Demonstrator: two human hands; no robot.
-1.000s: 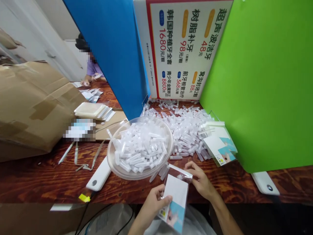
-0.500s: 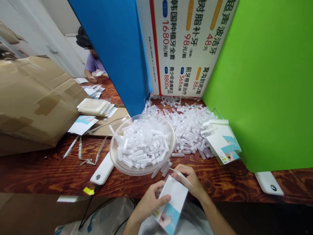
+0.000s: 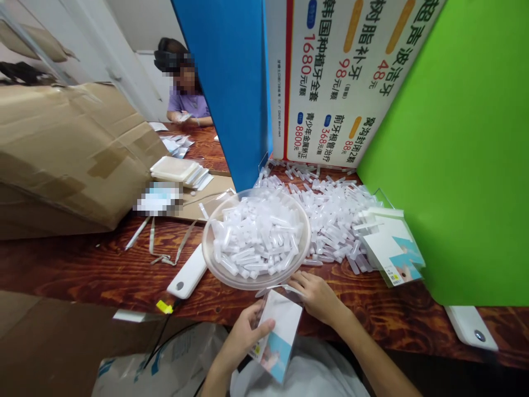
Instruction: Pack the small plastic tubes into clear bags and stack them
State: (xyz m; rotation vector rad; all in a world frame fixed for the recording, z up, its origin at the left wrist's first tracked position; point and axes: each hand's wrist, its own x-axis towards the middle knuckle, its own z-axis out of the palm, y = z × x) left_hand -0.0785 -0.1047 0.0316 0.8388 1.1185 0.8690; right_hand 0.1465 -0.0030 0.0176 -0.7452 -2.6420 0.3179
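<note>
– Packet [image 3: 278, 330]: where is it, and how is it held?
– Just in front of the bowl [image 3: 215, 263], over the bench [image 3: 82, 273] edge. The left hand [image 3: 243, 337] grips its side and the right hand [image 3: 317, 295] pinches its top flap. A flat, steady flap looks best.
– Obstacles?
– The bowl rim is near the knuckles. Loose tubes [image 3: 330, 212] lie behind the bowl, spare packets [image 3: 392, 255] to its right, a white device [image 3: 188, 273] to its left.

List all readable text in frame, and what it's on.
All on the sign, printed sideways, top cropped:
"种植牙全套" "1680元/颗"
"树脂补牙" "98元/颗"
"声波洁牙" "48元"
"青少年金属矫正" "8800元"
"前牙根管治疗" "368元/颗"
"窝沟封闭2颗" "88元"
Fine print along the sign's edge: too small to read.
Card in the left hand: yellow label too small to read.
Stack of cards by the green panel: label too small to read.
</note>
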